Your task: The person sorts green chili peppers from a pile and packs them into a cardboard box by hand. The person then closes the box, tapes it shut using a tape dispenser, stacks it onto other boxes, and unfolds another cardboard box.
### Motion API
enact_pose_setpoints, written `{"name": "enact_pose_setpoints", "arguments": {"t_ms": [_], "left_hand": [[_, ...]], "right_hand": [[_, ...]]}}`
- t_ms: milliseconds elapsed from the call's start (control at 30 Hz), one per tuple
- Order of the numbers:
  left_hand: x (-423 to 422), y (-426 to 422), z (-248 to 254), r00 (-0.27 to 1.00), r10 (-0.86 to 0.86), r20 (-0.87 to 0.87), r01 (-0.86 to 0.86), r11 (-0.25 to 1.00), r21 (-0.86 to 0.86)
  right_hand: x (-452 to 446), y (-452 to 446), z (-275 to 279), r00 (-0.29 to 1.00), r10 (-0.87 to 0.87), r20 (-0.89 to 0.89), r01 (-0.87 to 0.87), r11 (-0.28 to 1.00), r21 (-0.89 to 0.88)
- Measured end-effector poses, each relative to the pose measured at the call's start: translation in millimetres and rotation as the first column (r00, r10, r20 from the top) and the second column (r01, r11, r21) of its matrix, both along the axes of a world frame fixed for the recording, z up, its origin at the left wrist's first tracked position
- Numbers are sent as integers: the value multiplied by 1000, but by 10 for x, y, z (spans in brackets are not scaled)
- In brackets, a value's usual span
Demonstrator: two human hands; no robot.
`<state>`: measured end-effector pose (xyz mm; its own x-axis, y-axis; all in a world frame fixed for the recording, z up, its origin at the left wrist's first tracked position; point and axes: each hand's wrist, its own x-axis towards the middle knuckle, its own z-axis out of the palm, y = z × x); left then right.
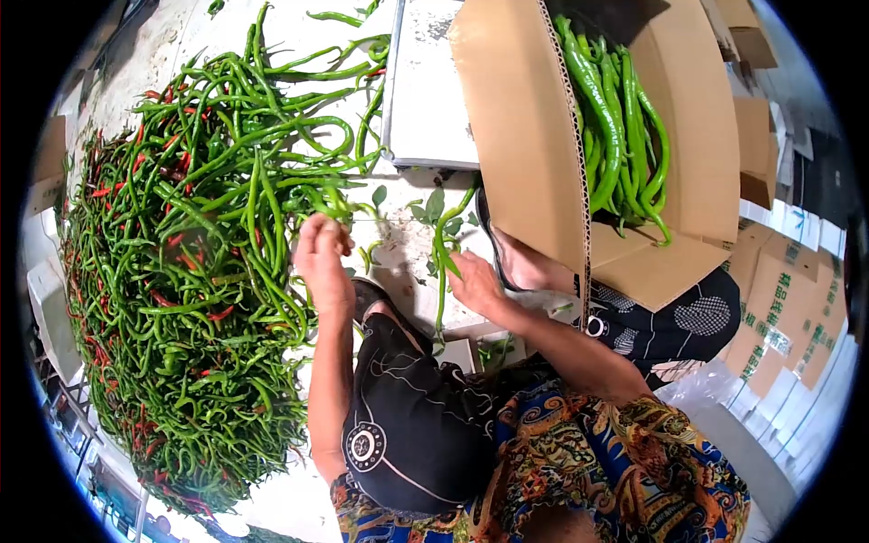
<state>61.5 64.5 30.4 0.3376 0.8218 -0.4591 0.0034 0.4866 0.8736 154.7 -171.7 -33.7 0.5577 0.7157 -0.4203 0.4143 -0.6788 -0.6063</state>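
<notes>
My left hand (324, 258) is at the right edge of a large pile of green peppers (226, 190) mixed with some red ones. Its fingers are curled together, and whatever is between them is too small to make out. My right hand (472, 282) holds a long green pepper (442, 262) that hangs vertically beside its fingertips. Loose leaves (436, 204) and short pepper pieces lie on the pale surface between the hands. An open cardboard box (516, 118) at the upper right holds several long green peppers (611, 136).
A flat white-topped metal platform (434, 90) stands left of the box. My legs, in dark patterned trousers (407, 425), are below the hands. Printed cardboard (783, 308) and a clear plastic bag (701, 389) lie at the right.
</notes>
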Motion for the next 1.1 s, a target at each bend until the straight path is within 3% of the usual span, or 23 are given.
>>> {"name": "enact_pose_setpoints", "arguments": {"t_ms": [67, 100, 167, 200, 233, 267, 333, 400, 433, 467, 533, 567, 667, 733, 767, 800, 867, 967, 1000, 1033, 1100], "left_hand": [[238, 120, 613, 978, 46, 205, -49, 999, 9], [324, 193, 874, 960, -64, 272, 43, 996, 80], [621, 264, 1360, 923, -185, 338, 141, 979, 150], [855, 215, 1665, 939, -185, 291, 144, 977, 156], [998, 193, 1851, 913, -325, 244, 267, 933, 242], [1189, 108, 2050, 869, -436, 231, 353, 876, 328], [1392, 126, 2165, 598, -796, 93, 548, 492, 676], [1370, 76, 2121, 690, -711, 134, 463, 576, 674], [1251, 125, 2050, 798, -601, 52, 451, 652, 610], [1139, 87, 2040, 926, -357, 120, 317, 911, 263], [832, 231, 1602, 970, -175, 170, 138, 968, 212], [580, 299, 1309, 954, -192, 229, 156, 974, 166], [45, 78, 722, 987, -142, -79, 148, 986, 72], [-281, -137, 428, 933, -197, -299, 213, 977, 21], [-629, -181, 4, 920, -240, -308, 273, 960, 66], [-806, -259, -152, 888, -175, -425, 206, 978, 27], [-1379, -198, -660, 664, -80, -743, 418, 864, 280], [-1909, -116, -919, 431, 248, -867, 555, 684, 472], [-1988, -62, -966, 342, 203, -918, 502, 786, 361], [-2255, -7, -1281, 410, 101, -907, 384, 882, 272], [-2356, -41, -1595, 176, -14, -984, 358, 932, 51]], "right_hand": [[101, 120, -10, 995, -59, 76, 57, 998, 39], [156, 176, -24, 991, -132, -4, 132, 987, 88], [239, 250, 90, 990, -133, -56, 133, 991, -3], [242, 215, 49, 993, -109, -51, 107, 993, -41], [217, 215, 40, 996, -84, 15, 83, 996, 36], [111, 174, -60, 994, -52, 93, 52, 999, 0], [-13, 218, -45, 1000, -14, -6, 14, 999, -49], [-46, 264, -22, 995, -1, -99, -9, 995, -98], [-24, 269, -11, 990, -9, -140, -8, 993, -122], [4, 258, -1, 983, -24, -181, -3, 990, -143], [22, 214, 83, 963, -86, -256, 91, 996, 8], [7, 203, 21, 947, -107, -304, 105, 994, -24], [30, 231, 3, 911, -130, -390, 114, 991, -64], [-75, 238, -107, 916, -166, -365, 173, 985, -14], [-59, 253, -46, 901, -166, -401, 188, 982, 16], [-41, 272, 25, 884, -164, -437, 204, 978, 45], [5, 259, 91, 832, -134, -538, 215, 972, 91], [40, 276, 156, 767, -173, -618, 237, 971, 22], [97, 341, 267, 743, -152, -652, 204, 979, 4], [135, 361, 290, 742, -122, -660, 137, 990, -29], [139, 289, 113, 662, -69, -746, 91, 996, -12]]}}
